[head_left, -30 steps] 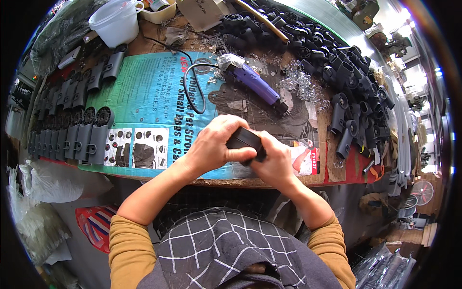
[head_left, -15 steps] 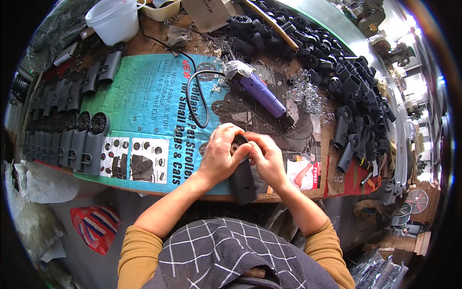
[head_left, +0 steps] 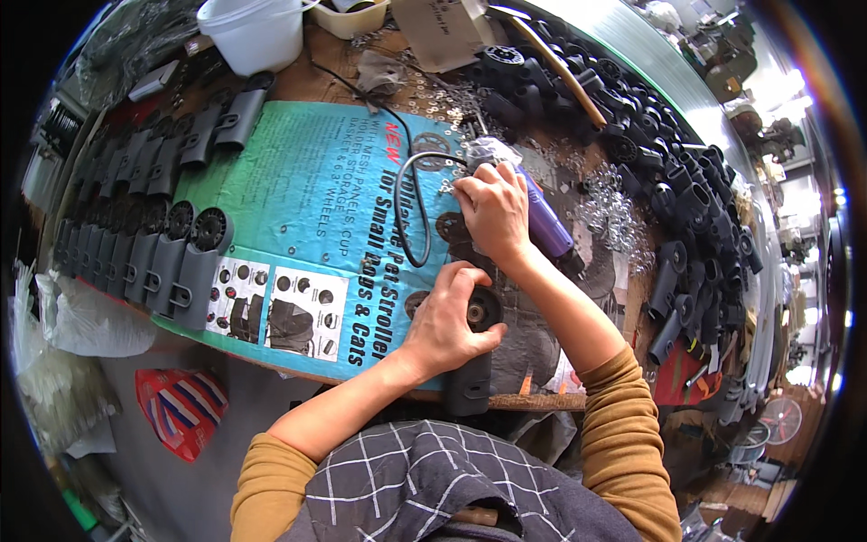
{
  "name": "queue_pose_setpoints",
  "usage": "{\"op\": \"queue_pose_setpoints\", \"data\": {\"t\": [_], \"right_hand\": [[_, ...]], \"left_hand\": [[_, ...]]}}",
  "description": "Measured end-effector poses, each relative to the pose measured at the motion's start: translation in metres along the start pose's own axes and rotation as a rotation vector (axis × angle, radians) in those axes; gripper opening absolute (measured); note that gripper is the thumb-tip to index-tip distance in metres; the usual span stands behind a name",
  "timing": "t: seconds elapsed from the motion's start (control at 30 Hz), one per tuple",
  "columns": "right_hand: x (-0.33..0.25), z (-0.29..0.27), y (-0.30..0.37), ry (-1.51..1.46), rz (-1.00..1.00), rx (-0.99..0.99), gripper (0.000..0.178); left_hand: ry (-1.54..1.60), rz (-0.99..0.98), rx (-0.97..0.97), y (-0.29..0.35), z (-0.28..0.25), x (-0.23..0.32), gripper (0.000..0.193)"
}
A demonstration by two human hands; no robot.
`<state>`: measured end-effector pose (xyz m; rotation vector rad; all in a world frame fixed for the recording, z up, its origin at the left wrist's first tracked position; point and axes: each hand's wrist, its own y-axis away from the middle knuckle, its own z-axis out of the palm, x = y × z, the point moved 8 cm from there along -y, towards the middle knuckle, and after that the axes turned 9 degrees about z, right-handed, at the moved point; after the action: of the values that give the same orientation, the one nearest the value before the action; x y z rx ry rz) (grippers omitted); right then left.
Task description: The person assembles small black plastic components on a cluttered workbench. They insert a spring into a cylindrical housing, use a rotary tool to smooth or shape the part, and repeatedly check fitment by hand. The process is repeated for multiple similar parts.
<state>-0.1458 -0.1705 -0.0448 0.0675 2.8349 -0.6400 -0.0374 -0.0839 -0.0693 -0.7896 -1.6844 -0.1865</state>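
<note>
My left hand (head_left: 447, 316) grips a black plastic joint fitting (head_left: 468, 388) by its round head, over the front edge of the table. A metal-lined hole shows in the middle of that head. My right hand (head_left: 495, 212) is bent down at the scattered small metal nuts (head_left: 446, 187), its fingers curled together. Whatever its fingertips pinch, if anything, is too small to make out. Partly behind this hand lies a purple corded power screwdriver (head_left: 547, 221), its back end wrapped in clear plastic.
Finished-looking rows of black fittings (head_left: 194, 271) stand at the left. A heap of loose fittings (head_left: 695, 217) fills the right, beside a pile of small shiny metal pieces (head_left: 614, 217). A black cable (head_left: 424, 230) loops over the printed cardboard (head_left: 307, 199). Behind stands a white bucket (head_left: 253, 36).
My right hand has left the fitting and moved up and away to the nuts by the screwdriver. My left hand still holds the fitting, whose round head is now more exposed. The view has shifted.
</note>
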Motion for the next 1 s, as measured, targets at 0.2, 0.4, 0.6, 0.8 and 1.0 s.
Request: {"op": "queue_pose_setpoints", "data": {"t": [0.2, 0.4, 0.6, 0.8, 1.0], "right_hand": [[-0.003, 0.011, -0.004, 0.068, 0.0, -0.048, 0.007], [-0.003, 0.01, -0.004, 0.036, -0.005, -0.091, 0.009], [0.01, -0.008, 0.018, -0.071, 0.101, -0.108, 0.008], [0.003, 0.009, 0.002, -0.022, 0.013, 0.0, 0.01], [0.007, -0.001, 0.006, -0.063, 0.09, -0.029, 0.008]], "left_hand": [[0.01, 0.004, -0.003, 0.0, 0.001, -0.004, 0.061], [0.042, -0.004, 0.003, 0.0, 0.001, -0.005, 0.059], [0.027, 0.018, 0.019, 0.001, 0.001, -0.004, 0.06], [0.021, 0.007, -0.007, 0.001, 0.002, -0.005, 0.062], [0.015, 0.035, 0.016, 0.0, 0.0, -0.002, 0.062]]}}
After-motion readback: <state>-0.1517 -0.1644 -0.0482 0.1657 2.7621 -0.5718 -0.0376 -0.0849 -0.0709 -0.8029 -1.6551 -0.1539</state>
